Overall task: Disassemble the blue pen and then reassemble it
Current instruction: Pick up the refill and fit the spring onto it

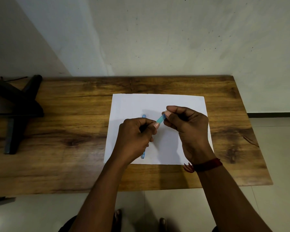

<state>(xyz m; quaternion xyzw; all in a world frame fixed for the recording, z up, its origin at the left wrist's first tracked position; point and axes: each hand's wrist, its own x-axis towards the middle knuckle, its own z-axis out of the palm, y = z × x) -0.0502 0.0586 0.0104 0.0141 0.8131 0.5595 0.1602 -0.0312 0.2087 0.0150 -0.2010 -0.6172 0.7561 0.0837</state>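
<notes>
Both forearms reach in from below and meet over the paper (157, 104), the wrists bent so the hands face each other above its middle. The left hand (135, 137) is curled nearly closed, thumb and forefinger pinching the lower end of a short translucent blue pen piece (160, 119). The right hand (187, 126) is curled the same way, its thumb and fingertips nipping the upper end of that piece, so the piece runs slantwise between the two grips, clear of the sheet. A red thread band (208, 164) circles the right wrist.

Beneath the left hand another blue part (143, 116) lies on the paper, running away from the person; only its far tip and near tip show past the hand, and whether these are one part or two I cannot tell. The paper lies flat on the wooden bench (65, 114). A black stand (15, 104) sits at the bench's left end.
</notes>
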